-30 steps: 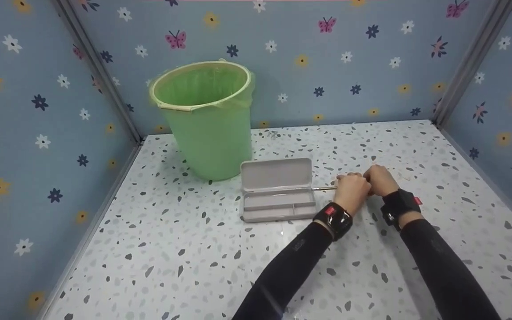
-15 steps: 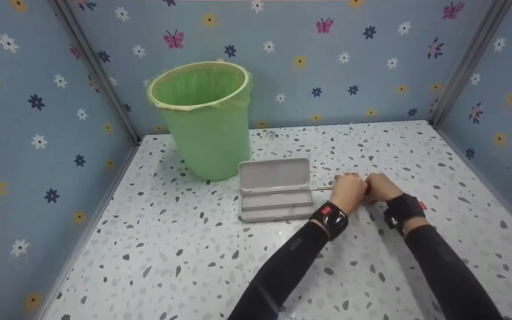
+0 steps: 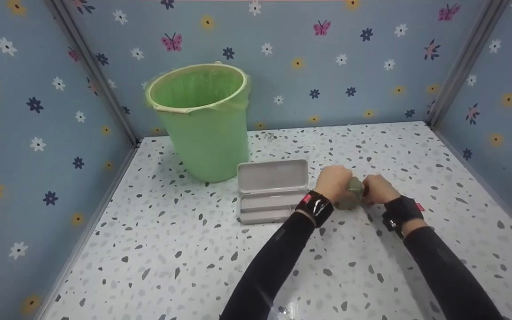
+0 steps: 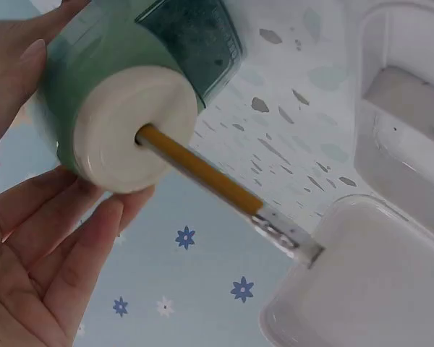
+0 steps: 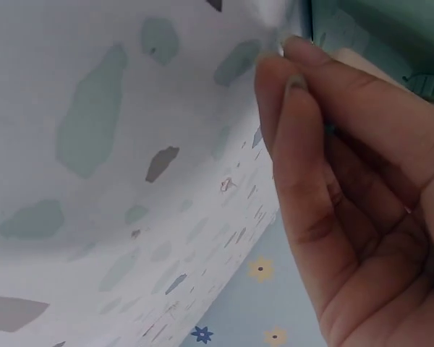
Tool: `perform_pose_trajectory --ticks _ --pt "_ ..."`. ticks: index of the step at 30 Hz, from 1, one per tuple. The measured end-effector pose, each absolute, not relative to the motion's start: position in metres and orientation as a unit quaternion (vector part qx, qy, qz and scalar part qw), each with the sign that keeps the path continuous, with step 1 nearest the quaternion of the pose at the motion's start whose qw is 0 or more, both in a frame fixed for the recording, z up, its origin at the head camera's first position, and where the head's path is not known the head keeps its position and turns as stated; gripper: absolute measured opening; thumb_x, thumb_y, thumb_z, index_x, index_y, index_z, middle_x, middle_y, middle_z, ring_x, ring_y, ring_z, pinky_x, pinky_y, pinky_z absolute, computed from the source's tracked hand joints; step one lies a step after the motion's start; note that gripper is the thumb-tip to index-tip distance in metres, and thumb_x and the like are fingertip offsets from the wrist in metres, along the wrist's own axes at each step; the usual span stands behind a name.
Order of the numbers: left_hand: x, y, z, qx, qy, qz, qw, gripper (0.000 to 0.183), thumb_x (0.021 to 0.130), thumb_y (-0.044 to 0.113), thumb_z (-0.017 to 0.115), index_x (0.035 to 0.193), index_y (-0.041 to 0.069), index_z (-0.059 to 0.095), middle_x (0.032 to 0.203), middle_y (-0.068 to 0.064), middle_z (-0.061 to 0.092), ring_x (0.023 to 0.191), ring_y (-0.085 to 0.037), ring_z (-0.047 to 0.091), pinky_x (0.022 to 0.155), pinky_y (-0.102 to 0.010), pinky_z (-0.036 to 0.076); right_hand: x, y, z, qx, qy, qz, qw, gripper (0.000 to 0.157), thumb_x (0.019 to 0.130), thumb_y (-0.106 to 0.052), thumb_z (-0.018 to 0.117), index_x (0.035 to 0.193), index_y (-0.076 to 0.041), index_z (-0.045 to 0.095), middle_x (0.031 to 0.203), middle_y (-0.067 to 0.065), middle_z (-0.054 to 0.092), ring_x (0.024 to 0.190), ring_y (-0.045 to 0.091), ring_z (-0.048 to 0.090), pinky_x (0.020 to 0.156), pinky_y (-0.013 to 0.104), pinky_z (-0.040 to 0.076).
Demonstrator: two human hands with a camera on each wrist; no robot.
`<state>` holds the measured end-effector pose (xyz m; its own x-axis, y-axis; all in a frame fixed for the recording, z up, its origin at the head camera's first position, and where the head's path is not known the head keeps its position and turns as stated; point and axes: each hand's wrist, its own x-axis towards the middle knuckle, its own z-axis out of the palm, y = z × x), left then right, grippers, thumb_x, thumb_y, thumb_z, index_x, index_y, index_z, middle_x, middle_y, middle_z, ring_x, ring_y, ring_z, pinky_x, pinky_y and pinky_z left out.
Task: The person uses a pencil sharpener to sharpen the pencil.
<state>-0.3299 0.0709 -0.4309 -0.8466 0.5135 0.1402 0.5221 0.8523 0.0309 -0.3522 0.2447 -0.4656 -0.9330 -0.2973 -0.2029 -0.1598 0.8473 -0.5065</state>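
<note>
A green pencil sharpener (image 3: 348, 196) stands on the speckled tabletop between the two hands. Out of the round cream face of this sharpener (image 4: 134, 134), in the left wrist view, sticks a yellow pencil (image 4: 202, 173), its silver ferrule end outward. My left hand (image 3: 334, 182) is at the sharpener's left side. Its fingers (image 4: 79, 267) lie rather straight and loose beside the body. My right hand (image 3: 378, 190) is at the sharpener's other end. Thumb and fingertips of the right hand (image 5: 362, 181) pinch together beside the green body; the part between them is hidden.
An open grey pencil case (image 3: 274, 191) with compartments lies left of the hands. Behind it stands a green lined bin (image 3: 207, 142). Flower-patterned panels (image 3: 300, 62) enclose the table at the back and sides.
My left hand has shifted left and slightly up, uncovering the green sharpener. The right hand moved down slightly at first and stays near the sharpener's right end.
</note>
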Motion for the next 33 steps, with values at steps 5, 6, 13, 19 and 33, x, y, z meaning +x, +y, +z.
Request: perform_pose_trajectory --ticks 5,6,13,19,33 --pt "-0.331 0.045 -0.428 -0.245 -0.966 -0.062 0.052 0.039 0.073 0.038 0.085 0.099 0.014 0.068 0.093 0.002 0.072 0.083 -0.014 0.066 0.075 -0.025 0.054 -0.351 0.243 -0.467 -0.115 0.953 -0.248 0.132 0.030 0.073 0.006 0.074 0.102 0.009 0.068 0.095 0.024 0.071 0.080 0.029 0.067 0.074 0.040 0.060" --pt "-0.331 0.040 -0.430 -0.244 -0.966 -0.061 0.055 0.040 0.073 0.038 0.085 0.099 0.013 0.069 0.093 0.002 0.072 0.085 -0.015 0.067 0.075 -0.026 0.055 -0.350 0.243 -0.466 -0.119 0.953 -0.245 0.131 0.035 0.072 0.006 0.075 0.105 0.010 0.067 0.100 0.026 0.069 0.084 0.033 0.067 0.077 0.043 0.060" --pt "-0.325 0.021 -0.440 -0.232 -0.969 -0.051 0.074 0.024 0.079 0.025 0.082 0.096 0.011 0.073 0.094 -0.002 0.075 0.087 -0.019 0.071 0.075 -0.030 0.058 -0.342 0.239 -0.443 -0.176 0.957 -0.207 0.096 0.075 0.068 -0.002 0.084 0.133 0.008 0.049 0.133 0.038 0.048 0.123 0.055 0.047 0.104 0.066 0.040" --pt "-0.323 0.024 -0.444 -0.234 -0.967 -0.030 0.093 0.016 0.084 0.021 0.076 0.099 0.016 0.075 0.094 0.001 0.076 0.086 -0.017 0.072 0.075 -0.030 0.058 -0.330 0.211 -0.425 -0.222 0.953 -0.205 0.020 0.076 0.064 0.003 0.084 0.133 0.005 0.052 0.132 0.033 0.053 0.123 0.050 0.050 0.105 0.063 0.041" --pt "-0.330 0.024 -0.459 -0.266 -0.957 -0.029 0.110 0.010 0.090 0.019 0.064 0.088 0.018 0.073 0.083 0.004 0.074 0.074 -0.014 0.068 0.066 -0.028 0.056 -0.324 0.179 -0.436 -0.267 0.950 -0.149 -0.068 0.038 0.061 0.016 0.074 0.097 0.009 0.063 0.088 0.024 0.066 0.082 0.040 0.064 0.079 0.052 0.055"
